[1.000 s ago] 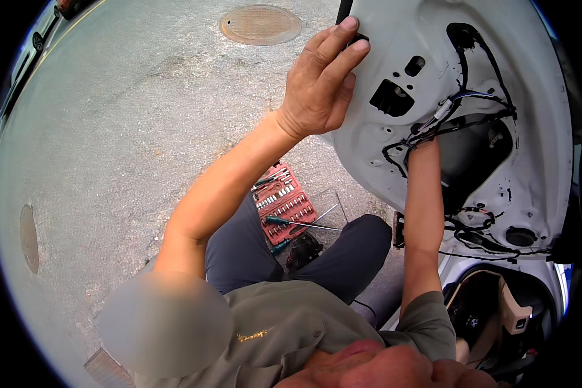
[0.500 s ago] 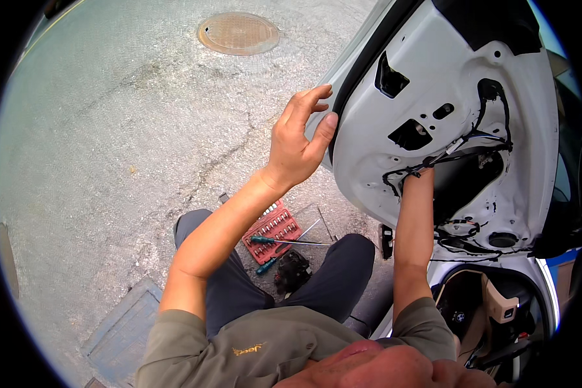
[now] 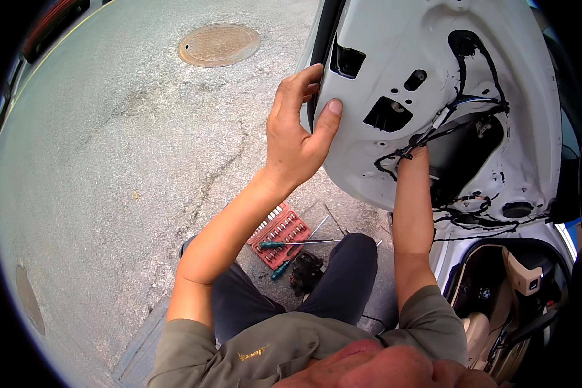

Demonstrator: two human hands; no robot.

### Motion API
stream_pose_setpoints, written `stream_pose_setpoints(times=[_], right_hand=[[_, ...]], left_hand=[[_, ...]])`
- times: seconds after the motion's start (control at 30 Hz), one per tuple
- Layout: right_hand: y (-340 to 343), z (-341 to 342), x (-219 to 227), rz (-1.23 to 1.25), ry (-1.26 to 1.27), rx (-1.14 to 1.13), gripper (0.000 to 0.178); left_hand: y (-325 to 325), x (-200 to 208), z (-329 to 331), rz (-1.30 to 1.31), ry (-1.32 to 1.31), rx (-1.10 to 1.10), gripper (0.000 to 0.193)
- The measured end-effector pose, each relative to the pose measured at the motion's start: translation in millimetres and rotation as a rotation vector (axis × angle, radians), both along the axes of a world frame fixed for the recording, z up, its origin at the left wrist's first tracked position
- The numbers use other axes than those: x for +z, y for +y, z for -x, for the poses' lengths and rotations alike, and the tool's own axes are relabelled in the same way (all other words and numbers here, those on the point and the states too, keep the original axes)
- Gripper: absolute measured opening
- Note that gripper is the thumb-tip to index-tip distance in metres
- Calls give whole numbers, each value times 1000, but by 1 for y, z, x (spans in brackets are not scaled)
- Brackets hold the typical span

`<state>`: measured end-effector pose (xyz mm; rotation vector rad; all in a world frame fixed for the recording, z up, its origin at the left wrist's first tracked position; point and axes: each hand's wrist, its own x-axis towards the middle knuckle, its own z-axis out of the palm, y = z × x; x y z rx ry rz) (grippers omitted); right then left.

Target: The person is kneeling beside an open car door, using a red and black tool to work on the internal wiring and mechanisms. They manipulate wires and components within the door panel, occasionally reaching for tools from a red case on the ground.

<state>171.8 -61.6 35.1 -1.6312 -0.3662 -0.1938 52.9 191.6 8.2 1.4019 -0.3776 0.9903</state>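
A white car door [image 3: 378, 165] stands with its inner metal face bare on my right. My left hand [image 3: 297, 136] grips its edge by the black rubber seal, thumb over the inner face and fingers at the outer side. My right hand [image 3: 420, 154] reaches through the large opening [image 3: 462, 161] in the panel, beneath a black wiring harness [image 3: 449, 129]. Only its wrist end shows; the fingers are hidden inside the door, so what they touch cannot be seen.
Between my knees, a red socket set case [image 3: 281, 236] lies on the pavement with a green-handled screwdriver [image 3: 273, 245] across it. A black part [image 3: 307, 271] sits beside it. The beige-trimmed car interior [image 3: 524, 275] is at lower right. A manhole cover [image 3: 218, 45] lies farther off.
The door appears farther left in view, and my left thumb has come from the seal onto its inner face. My right hand stays inside the opening.
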Motion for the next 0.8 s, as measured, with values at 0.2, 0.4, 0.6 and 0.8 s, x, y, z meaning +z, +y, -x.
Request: stream_pose_setpoints(times=[0.2,0.4,0.6,0.8], right_hand=[[4,-3,1,-18,-1,8,32],[-3,-4,-2,-34,11,-13,32],[-5,-8,0,-24,4,-19,31],[-19,-12,9,-23,-9,-36,31]], left_hand=[[-6,11,-7,-56,-63,121,54],[-16,18,-26,-126,-177,278,57],[-22,3,-51,-114,-315,379,62],[-24,5,-48,-130,-297,360,63]])
